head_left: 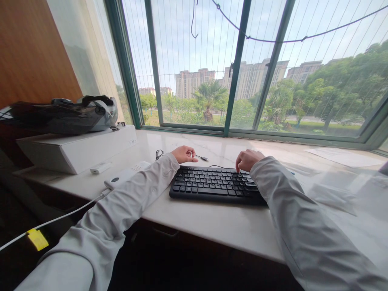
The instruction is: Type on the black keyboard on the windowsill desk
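Note:
A black keyboard (212,182) lies on the white marbled tabletop, its keys facing up. Behind its left back corner is my left hand (183,154), with thumb and fingers closed around a thin black USB cable. The cable's plug (204,158) sticks out to the right of the fingertips. My right hand (249,159) is over the right part of the keyboard's back edge. Its fingers are curled, with one fingertip down at the top row of keys; anything between them is hidden. A sleeve covers part of the keyboard's right end.
Left of my forearm, a white device (119,178) is joined to a white cable (57,218). A white box (81,147) carries a dark headset-like item (69,115). Papers (342,157) and a clear plastic bag (332,192) lie at right. Windows stand behind the table.

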Tool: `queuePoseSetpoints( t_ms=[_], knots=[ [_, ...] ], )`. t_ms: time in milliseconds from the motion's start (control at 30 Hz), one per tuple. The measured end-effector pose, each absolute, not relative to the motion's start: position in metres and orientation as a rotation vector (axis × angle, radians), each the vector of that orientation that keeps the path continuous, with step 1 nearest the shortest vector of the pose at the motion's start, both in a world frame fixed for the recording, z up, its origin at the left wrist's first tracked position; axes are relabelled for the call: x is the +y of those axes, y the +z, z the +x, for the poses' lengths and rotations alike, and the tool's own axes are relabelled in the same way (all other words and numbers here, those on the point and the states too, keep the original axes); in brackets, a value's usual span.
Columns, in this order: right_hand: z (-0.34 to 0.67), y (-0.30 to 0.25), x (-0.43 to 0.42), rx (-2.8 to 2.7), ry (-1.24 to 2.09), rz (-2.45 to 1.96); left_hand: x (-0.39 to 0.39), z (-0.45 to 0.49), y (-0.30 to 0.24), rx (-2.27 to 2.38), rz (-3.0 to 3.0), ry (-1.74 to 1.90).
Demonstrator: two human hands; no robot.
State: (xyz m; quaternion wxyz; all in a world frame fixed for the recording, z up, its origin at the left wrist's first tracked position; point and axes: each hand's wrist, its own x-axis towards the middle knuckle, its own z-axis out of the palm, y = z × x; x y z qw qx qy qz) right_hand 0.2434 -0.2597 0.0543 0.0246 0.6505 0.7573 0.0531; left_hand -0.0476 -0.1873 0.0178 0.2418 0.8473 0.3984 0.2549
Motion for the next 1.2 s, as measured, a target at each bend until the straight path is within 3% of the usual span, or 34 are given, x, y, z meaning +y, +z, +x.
queuePoseSetpoints(
  t_ms=[467, 600, 900, 1200],
  knots=[
    [0.271, 0.059, -0.262, 1.946, 0.019, 2.329, -0.187, -0.048, 0.018, 1.070, 2.333, 0.520],
    [0.275, 0.062, -0.262, 1.912, 0.120, 2.371, -0.187, -0.049, 0.018, 1.079, 2.335, 0.516],
    [0.219, 0.045, -0.261, 2.495, -0.033, 2.094, -0.187, -0.050, 0.020, 1.025, 2.303, 0.474],
    [0.197, 0.030, -0.264, 2.699, -0.113, 1.954, -0.191, -0.049, 0.021, 0.876, 2.334, 0.278]
  ],
)
